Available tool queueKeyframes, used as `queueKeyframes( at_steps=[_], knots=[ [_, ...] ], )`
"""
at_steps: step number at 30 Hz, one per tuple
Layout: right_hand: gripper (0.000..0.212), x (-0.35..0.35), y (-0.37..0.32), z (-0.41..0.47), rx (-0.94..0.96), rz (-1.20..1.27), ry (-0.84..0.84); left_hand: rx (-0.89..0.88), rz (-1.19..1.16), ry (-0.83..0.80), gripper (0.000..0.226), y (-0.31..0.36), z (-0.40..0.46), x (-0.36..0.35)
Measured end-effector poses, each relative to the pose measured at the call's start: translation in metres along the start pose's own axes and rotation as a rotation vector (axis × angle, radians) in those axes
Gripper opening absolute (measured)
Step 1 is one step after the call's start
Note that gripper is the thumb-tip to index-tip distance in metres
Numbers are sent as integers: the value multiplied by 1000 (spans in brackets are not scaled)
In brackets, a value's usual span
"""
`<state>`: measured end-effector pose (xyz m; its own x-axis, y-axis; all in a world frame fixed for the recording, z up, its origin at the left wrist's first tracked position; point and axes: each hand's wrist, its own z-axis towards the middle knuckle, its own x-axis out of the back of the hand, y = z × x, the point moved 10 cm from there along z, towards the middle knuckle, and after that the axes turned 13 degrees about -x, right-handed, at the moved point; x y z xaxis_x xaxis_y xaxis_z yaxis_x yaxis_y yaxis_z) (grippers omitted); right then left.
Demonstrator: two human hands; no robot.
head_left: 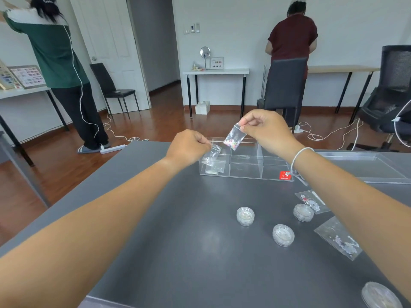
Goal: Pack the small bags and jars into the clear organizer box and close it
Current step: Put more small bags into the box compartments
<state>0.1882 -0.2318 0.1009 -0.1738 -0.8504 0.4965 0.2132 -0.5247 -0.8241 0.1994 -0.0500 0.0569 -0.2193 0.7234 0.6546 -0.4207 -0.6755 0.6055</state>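
The clear organizer box (262, 172) stands open on the grey table, divided into compartments, with a red sticker at its front right. My left hand (189, 146) pinches a small clear bag (214, 150) over the box's left compartment, where other small bags (214, 167) lie. My right hand (264, 127) holds a small bag with colourful bits (233, 138) by its top, hanging above the box's back edge. Three small round jars (245, 216) (283, 234) (303, 212) stand on the table nearer me. Two flat bags (311, 201) (340, 238) lie at the right, partly under my right forearm.
The box's clear lid (364, 167) lies to the right of the box. A larger round jar (381, 295) sits at the bottom right corner. The table's edge (142, 144) runs behind the box. Two people stand at the far walls, with chairs and cables on the floor.
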Motion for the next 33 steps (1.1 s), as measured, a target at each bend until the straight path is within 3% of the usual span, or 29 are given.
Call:
queueKeyframes(
  at_steps=[12, 23, 28, 33],
  knots=[
    [12, -34, 6, 8, -35, -86, -95, 17, 168, 24, 9, -6, 0, 8],
    [19, -67, 13, 2, -61, -285, -203, -103, -30, -12, 17, -14, -13, 5],
    [21, -69, 10, -3, -35, -325, -197, -124, -103, -46, 24, -15, -27, 1],
    [22, -52, 1, -16, 79, -294, -74, -138, -72, -85, 36, -14, -37, -1]
  ],
)
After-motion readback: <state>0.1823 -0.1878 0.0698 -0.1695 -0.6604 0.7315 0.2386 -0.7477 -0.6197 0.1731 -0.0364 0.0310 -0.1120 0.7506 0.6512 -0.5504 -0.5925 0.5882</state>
